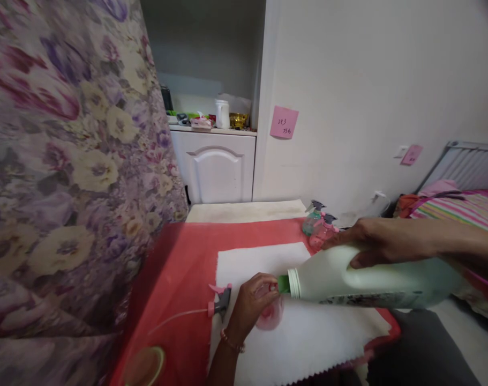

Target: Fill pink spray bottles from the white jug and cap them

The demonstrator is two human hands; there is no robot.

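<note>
My left hand (254, 300) is closed around the neck of a small clear pink spray bottle (271, 317) with its top off, standing on a white cloth. My right hand (382, 244) grips a large pale green detergent jug (348, 279) from above. The jug lies tilted almost level, its green spout (284, 284) right at the small bottle's mouth. Whether liquid is flowing I cannot tell. Left of my left hand lies a pink and grey spray head (220, 301) with its thin tube stretched out over the red cloth.
Two spray bottles, one greenish (311, 222) and one pink (323, 231), stand at the table's back right. A clear round cap (145, 365) with a yellow-green rim sits at the lower left. A floral curtain (75, 177) hangs along the left, a white cabinet (217, 169) stands behind.
</note>
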